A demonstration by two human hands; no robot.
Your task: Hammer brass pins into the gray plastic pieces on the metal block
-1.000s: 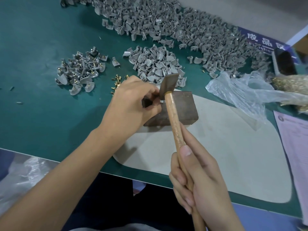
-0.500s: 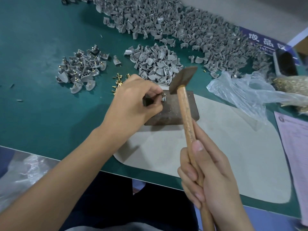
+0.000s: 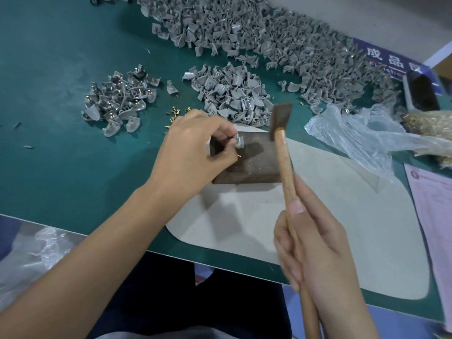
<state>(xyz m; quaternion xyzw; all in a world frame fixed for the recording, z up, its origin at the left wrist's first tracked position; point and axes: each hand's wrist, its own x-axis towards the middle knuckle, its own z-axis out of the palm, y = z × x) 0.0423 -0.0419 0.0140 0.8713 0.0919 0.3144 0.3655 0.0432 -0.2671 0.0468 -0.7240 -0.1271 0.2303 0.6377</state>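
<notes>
My left hand (image 3: 195,148) pinches a gray plastic piece (image 3: 239,142) over the left part of the dark metal block (image 3: 254,165); a brass pin tip pokes out under my fingers. My right hand (image 3: 315,250) grips the wooden handle of a hammer (image 3: 281,123), whose dark head is raised above the block's right back corner. Loose brass pins (image 3: 175,115) lie just behind my left hand. A small heap of gray pieces with pins (image 3: 119,101) sits at the left, and a heap of bare gray pieces (image 3: 230,94) behind the block.
A long pile of gray pieces (image 3: 269,33) runs along the back. A clear plastic bag (image 3: 362,135) with brass pins lies at the right, a printed sheet (image 3: 433,204) beside it. The block stands on a pale mat (image 3: 342,216) over the green table (image 3: 61,167).
The hammer has lifted off the block and swung up and to the right. My left hand has tilted the gray piece up from the block's surface.
</notes>
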